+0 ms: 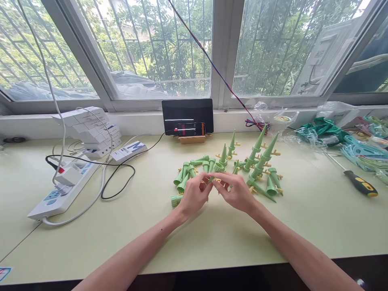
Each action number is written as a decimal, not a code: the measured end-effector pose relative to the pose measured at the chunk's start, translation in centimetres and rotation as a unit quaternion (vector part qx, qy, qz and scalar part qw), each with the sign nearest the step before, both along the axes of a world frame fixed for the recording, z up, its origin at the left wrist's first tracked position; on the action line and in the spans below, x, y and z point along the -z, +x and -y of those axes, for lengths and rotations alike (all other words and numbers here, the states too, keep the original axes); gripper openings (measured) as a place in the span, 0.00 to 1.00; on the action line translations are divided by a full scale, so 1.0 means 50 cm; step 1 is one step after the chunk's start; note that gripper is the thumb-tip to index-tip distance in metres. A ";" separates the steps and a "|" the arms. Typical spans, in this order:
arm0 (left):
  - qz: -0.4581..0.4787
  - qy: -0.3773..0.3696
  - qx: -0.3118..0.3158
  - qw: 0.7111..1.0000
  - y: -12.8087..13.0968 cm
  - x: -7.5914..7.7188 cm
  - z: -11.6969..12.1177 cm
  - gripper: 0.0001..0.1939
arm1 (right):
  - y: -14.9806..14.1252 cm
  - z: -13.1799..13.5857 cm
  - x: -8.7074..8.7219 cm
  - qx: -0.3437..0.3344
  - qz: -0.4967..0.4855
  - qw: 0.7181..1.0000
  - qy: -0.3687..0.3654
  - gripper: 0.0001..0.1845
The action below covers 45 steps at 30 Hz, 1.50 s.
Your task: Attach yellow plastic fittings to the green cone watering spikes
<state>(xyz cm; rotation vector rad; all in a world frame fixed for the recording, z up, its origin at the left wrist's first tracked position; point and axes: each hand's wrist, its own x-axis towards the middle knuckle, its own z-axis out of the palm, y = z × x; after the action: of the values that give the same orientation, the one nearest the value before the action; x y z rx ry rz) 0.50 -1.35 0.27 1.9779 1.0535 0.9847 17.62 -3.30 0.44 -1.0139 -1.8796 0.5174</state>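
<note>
My left hand and my right hand meet above the middle of the table, fingers pinched together. Between them is a green plastic watering spike, its round open end showing past the fingertips and the rest mostly covered. Several loose green spike parts lie just beyond and to the left of my left hand. Right of my right hand stand green spikes with yellow valves, points up, some stacked in each other. A few more spikes lie or lean beside them.
On the left are a white power strip, looping cables and stacked white boxes. A phone leans before a black tablet near the window. A screwdriver and plastic-wrapped items lie at right.
</note>
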 end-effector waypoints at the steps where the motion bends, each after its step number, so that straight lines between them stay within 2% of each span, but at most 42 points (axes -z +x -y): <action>1: 0.000 -0.003 -0.002 1.000 0.000 0.001 -0.001 0.05 | 0.000 0.001 -0.001 -0.004 0.002 1.000 0.002 0.17; 7: 0.005 -0.019 -0.021 1.000 -0.001 0.009 -0.011 0.08 | -0.001 0.001 -0.001 -0.020 0.010 1.000 0.007 0.18; 18: 0.038 -0.037 -0.081 0.995 -0.006 0.008 -0.020 0.14 | 0.000 -0.004 0.002 0.064 -0.006 0.998 -0.019 0.16; 23: 0.100 -0.031 -0.105 0.989 -0.006 0.007 -0.022 0.14 | 0.008 -0.016 0.015 0.084 0.028 0.996 -0.034 0.13; 29: 0.162 -0.023 -0.126 0.978 -0.002 0.001 -0.024 0.14 | 0.015 -0.025 0.036 0.078 0.082 0.993 -0.029 0.14; 33: 0.180 -0.027 -0.125 0.975 -0.002 0.000 -0.021 0.17 | 0.013 -0.024 0.036 0.067 0.086 0.993 -0.033 0.14; 45: 0.185 -0.030 -0.120 0.975 -0.002 -0.009 -0.013 0.19 | 0.008 -0.018 0.039 0.052 0.116 0.989 -0.080 0.16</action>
<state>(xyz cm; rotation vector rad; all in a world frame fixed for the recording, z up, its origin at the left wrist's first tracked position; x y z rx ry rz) 0.41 -0.71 0.73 1.5596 1.1079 1.3710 18.00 -2.41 -1.49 -1.3198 -1.9980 0.5136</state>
